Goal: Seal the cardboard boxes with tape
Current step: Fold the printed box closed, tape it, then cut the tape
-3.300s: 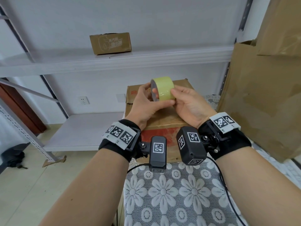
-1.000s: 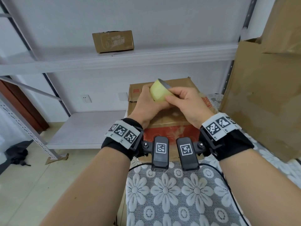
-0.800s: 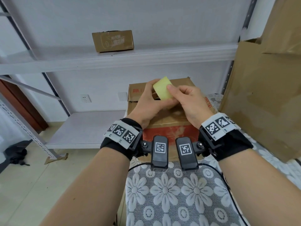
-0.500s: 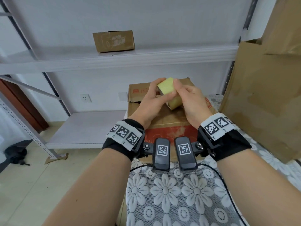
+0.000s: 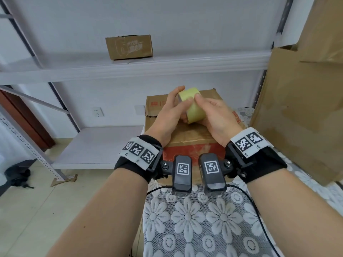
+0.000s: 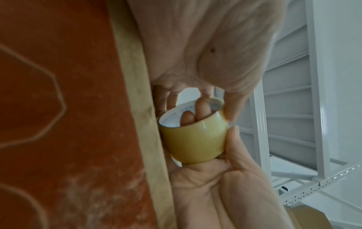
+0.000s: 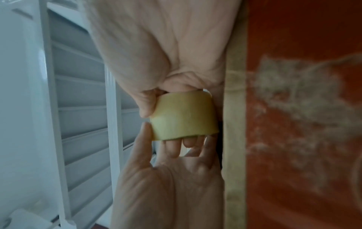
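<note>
We hold the tape roll [image 5: 192, 106] above the cardboard box [image 5: 187, 138] on the tabletop [image 5: 204, 229]. Our left hand [image 5: 167, 117] and right hand [image 5: 215, 119] both grip the roll, fingers curled around it, thumbs on its outer surface.

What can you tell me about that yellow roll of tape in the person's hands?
The tape roll is a wide, glossy, pale yellow ring with a white printed core. Both hands hold it in the air just above the cardboard box: the left hand grips its side, and the right hand has fingers inside the core. No strip is pulled free yet.
</note>
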A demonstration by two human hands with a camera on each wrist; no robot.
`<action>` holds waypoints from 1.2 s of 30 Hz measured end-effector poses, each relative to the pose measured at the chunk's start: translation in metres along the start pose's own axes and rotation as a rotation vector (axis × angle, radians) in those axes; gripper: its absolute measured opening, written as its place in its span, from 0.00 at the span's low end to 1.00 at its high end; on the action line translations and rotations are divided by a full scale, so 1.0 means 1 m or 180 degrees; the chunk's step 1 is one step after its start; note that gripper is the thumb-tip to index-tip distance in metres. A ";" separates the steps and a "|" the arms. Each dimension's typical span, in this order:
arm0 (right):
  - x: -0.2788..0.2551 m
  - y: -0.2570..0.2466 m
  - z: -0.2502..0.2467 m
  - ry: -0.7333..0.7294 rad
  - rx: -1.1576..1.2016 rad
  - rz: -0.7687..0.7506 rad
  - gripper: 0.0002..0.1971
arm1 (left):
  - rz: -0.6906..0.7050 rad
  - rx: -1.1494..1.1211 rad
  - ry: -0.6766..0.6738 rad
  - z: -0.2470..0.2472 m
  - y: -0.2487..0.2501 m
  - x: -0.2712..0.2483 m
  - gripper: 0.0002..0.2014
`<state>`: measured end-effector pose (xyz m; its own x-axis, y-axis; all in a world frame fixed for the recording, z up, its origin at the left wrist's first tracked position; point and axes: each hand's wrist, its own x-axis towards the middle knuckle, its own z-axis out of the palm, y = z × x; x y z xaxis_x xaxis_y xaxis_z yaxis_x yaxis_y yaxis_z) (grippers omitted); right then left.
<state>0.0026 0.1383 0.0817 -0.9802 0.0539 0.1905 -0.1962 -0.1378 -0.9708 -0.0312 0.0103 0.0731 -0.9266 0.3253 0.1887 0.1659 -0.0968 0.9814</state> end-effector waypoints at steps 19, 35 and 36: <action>0.000 -0.005 -0.004 -0.0447 0.0934 0.0475 0.16 | -0.0079 0.0033 -0.0141 0.002 0.002 -0.003 0.20; 0.000 -0.002 -0.004 -0.0448 0.0979 0.0521 0.20 | -0.0147 -0.0023 0.0035 0.000 -0.004 0.000 0.21; 0.000 -0.003 -0.004 -0.0466 0.0950 0.0510 0.20 | -0.0154 -0.0025 0.0042 0.000 -0.004 0.000 0.20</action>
<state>0.0035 0.1425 0.0835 -0.9882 -0.1310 0.0792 -0.0176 -0.4167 -0.9089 -0.0316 0.0109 0.0688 -0.9378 0.3174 0.1404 0.1181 -0.0886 0.9890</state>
